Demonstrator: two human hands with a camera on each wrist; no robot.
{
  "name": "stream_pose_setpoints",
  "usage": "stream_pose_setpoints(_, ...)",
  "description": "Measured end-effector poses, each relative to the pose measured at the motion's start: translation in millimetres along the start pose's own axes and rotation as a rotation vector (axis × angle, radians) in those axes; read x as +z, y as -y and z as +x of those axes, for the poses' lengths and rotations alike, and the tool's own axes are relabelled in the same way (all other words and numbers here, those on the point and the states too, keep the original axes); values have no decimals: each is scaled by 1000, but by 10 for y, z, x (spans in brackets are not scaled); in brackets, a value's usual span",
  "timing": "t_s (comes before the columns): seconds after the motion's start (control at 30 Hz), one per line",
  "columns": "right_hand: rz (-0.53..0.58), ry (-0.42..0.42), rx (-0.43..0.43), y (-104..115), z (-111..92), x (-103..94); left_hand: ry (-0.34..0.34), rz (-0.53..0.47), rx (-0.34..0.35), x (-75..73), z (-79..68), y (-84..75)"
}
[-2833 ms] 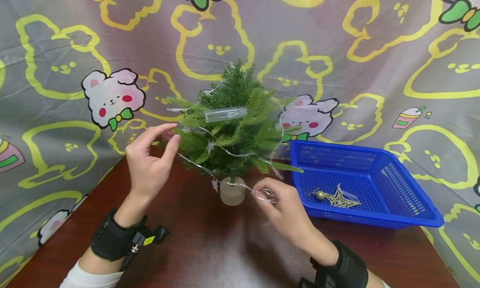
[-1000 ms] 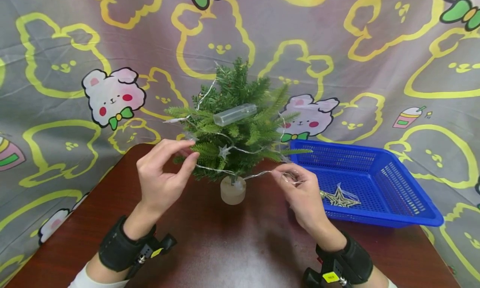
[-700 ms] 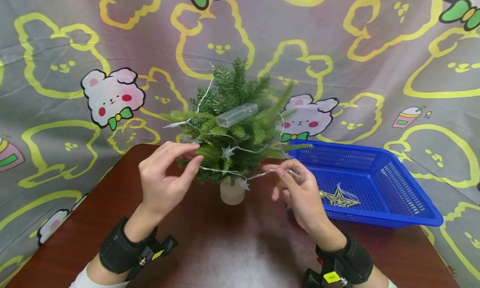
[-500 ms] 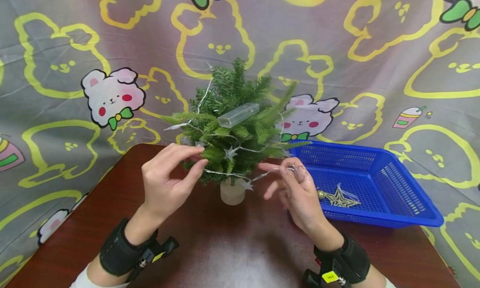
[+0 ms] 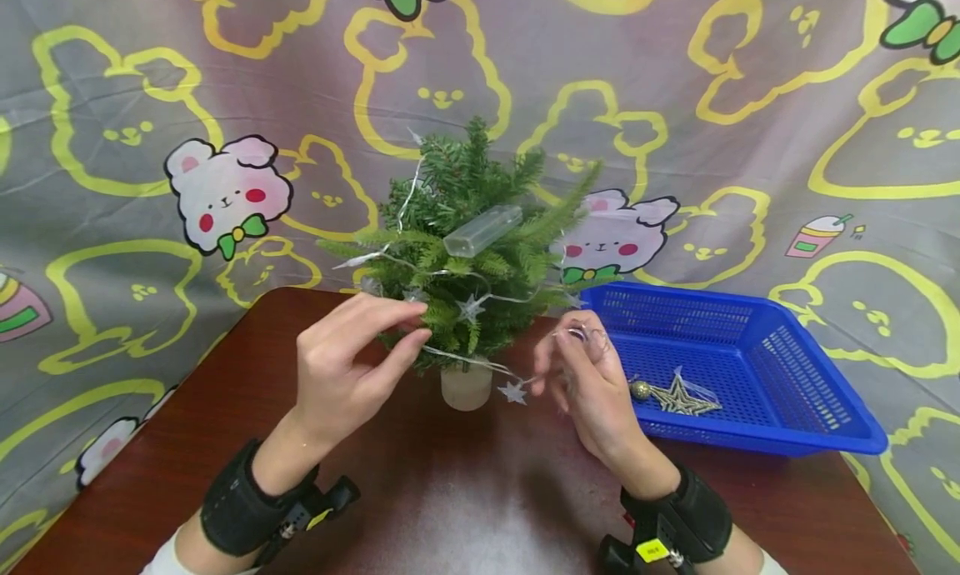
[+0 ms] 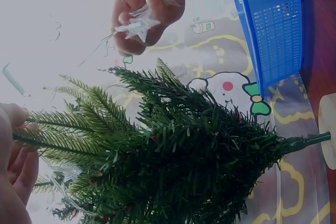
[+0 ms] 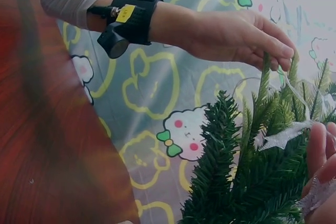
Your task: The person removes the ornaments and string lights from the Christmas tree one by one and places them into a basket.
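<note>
A small artificial Christmas tree (image 5: pixel 450 175) stands on a pale round base (image 5: pixel 465 387), with a string of star lights wound round it. My left hand (image 5: pixel 345 367) pinches a branch tip low on the tree's left side, where the light cord also passes; the right wrist view shows this pinch from the side. My right hand (image 5: pixel 596 396), right of the tree, holds the gathered end of the string lights (image 5: pixel 480 363) in curled fingers. Between the hands the cord sags, and a clear star (image 5: pixel 513 392) hangs near the right fingertips. A clear battery box (image 5: pixel 483 230) lies on the front branches.
To the right, a blue plastic basket (image 5: pixel 750 442) holds a gold glitter star (image 5: pixel 681 396) and a small gold ball (image 5: pixel 640 390). The dark red wooden table (image 5: pixel 450 508) lies beneath, and a patterned cloth (image 5: pixel 637 42) hangs close behind the tree.
My left hand has moved rightward with the branch, and the tree has turned, shifting the battery box right. My right hand moved right, then slightly back; the cord's star now hangs beside its fingers.
</note>
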State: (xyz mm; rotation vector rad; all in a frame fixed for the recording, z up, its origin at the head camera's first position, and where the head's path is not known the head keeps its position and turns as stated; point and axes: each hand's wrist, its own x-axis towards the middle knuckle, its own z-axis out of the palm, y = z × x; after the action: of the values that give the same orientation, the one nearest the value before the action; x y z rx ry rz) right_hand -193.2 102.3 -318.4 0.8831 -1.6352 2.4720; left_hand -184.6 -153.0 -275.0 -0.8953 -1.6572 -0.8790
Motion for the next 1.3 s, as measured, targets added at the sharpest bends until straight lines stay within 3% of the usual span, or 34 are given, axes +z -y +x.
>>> stream_pose_setpoints(0.13, -77, 35, -8, 0, -9, 19, 8, -1, 13, 19, 2, -18)
stream_pose_setpoints(0.33, -408, 89, -152, -9, -16, 59, 3, -2, 36, 41, 13, -42)
stream_pose_setpoints(0.6, -799, 60, -296, -40, 8, 96, 22, -10, 23, 46, 16, -63)
stream_pose_setpoints(0.7, -871, 43, -327, -44, 21, 103, 30, -14, 18, 44, 18, -68)
stream_pose_setpoints(0.83, -884, 43, -337, -42, 26, 104, 13, -12, 23, 24, 29, -61)
stream_pose_setpoints(0.97, -857, 49, -342, -38, 24, 101, -101, -24, 25, 6, 52, -28)
stream_pose_setpoints(1.07, -833, 53, -359, -43, 26, 84, -277, -25, 11, 2, 98, 14)
stream_pose_setpoints(1.17, -808, 65, -376, -58, 30, 63, -439, 3, -52, -36, 155, 78)
stream_pose_setpoints(1.23, -788, 80, -382, -67, 33, 56, -477, 29, -127, -88, 174, 145)
stream_pose_setpoints(1.3, -771, 98, -377, -73, 38, 56, -460, 45, -215, -150, 160, 233)
